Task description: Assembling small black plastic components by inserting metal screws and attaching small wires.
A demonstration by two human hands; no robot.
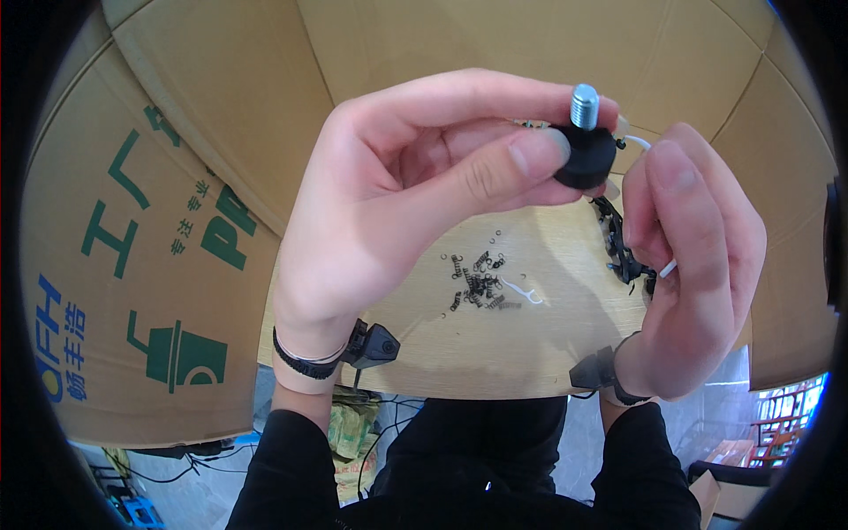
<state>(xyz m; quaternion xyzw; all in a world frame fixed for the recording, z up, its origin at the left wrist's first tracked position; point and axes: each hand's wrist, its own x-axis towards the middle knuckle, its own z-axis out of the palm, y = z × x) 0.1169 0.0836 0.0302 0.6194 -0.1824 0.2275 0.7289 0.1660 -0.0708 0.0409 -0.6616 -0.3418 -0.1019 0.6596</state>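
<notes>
My left hand (389, 177) is closed, its thumb and fingers pinching a black round foot with a threaded metal stud (584, 159) that points upward. Close on its right, my right hand (693, 203) is closed around a thin white strip (669, 268). The strip's curved upper end reaches toward a small dark bit at the side of the black foot; whether they touch I cannot tell. Both hands are raised above the wooden table (397, 344). Below them lies a pile of small black coil springs (479, 284), with a few rings scattered around it.
A white hooked plastic piece (523, 292) lies beside the springs. A row of black parts (621, 252) is partly hidden behind my right hand. Cardboard walls (168, 265) enclose the table on the left, back and right. Cables (389, 424) hang below the front edge.
</notes>
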